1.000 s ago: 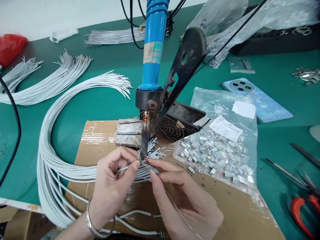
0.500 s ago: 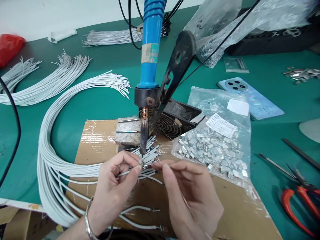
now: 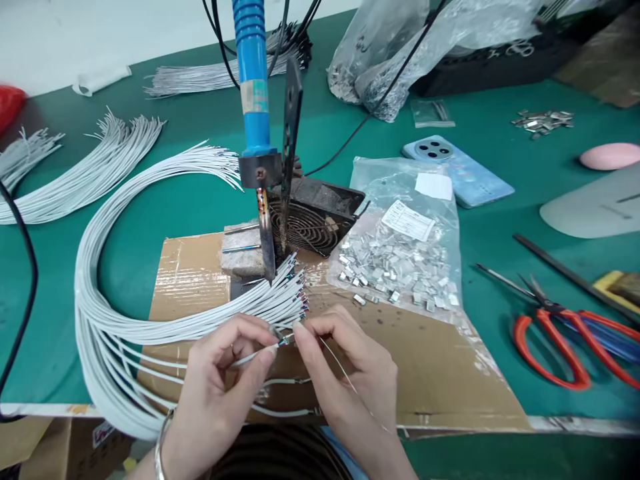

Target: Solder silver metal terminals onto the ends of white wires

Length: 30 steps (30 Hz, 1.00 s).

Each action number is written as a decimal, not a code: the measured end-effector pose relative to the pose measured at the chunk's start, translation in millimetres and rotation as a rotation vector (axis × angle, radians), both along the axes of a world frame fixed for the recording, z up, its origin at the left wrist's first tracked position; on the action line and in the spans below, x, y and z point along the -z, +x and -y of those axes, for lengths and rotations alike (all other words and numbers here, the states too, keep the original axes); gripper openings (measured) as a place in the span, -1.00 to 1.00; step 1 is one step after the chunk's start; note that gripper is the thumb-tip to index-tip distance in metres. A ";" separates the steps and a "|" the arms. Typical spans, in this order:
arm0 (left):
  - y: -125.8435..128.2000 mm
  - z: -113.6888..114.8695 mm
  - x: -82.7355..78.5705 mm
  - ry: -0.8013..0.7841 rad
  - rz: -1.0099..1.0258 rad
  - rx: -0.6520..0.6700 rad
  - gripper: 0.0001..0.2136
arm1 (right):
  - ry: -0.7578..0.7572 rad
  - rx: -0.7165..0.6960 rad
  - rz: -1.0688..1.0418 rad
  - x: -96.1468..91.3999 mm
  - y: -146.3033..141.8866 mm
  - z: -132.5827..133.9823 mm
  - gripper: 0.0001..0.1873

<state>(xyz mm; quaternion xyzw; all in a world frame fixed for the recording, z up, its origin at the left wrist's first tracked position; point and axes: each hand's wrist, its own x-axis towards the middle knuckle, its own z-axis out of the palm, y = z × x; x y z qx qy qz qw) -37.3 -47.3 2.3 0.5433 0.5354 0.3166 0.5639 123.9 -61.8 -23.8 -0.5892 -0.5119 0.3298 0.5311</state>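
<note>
Between thumb and forefinger, my left hand (image 3: 220, 380) pinches a white cable (image 3: 247, 358) close to its stripped end. My right hand (image 3: 350, 373) is closed on a small silvery metal connector (image 3: 287, 339) that meets this cable end; the fingertips partly hide it. A thin wire, which looks like solder wire (image 3: 345, 373), runs through the right hand and trails toward the wrist. Just above both hands stands a blue-handled soldering iron (image 3: 255, 100), clamped tip down, apart from the held cable. A large bundle of white cables (image 3: 95, 320) curves in from the left, its ends lying beneath the iron.
Cardboard (image 3: 425, 373) lies under the hands. Behind the iron is a small fan (image 3: 305, 223). To the right are a bag of metal pieces (image 3: 395, 260), a phone (image 3: 475, 177) and red-handled scissors (image 3: 560, 327). More cable bundles (image 3: 95, 180) lie at the left.
The view has shifted, so the iron appears further left. Both hands have come down and away from the iron's tip, bringing the cable end and metal connector with them.
</note>
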 end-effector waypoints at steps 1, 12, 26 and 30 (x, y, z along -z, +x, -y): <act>-1.4 2.1 0.3 -0.002 -0.009 0.007 -0.96 | 0.006 -0.002 0.001 -0.3 0.3 1.1 -0.75; -11.4 13.3 10.0 0.295 -0.267 0.101 -0.91 | 0.009 0.033 -0.144 9.7 14.0 16.7 -0.71; -80.1 66.6 32.7 0.201 -0.518 -0.292 -0.73 | -0.095 0.347 0.279 34.9 81.6 20.7 -0.54; -85.7 59.9 30.1 0.222 -0.697 -0.253 -0.46 | -0.066 0.287 0.312 39.1 75.8 23.5 -0.57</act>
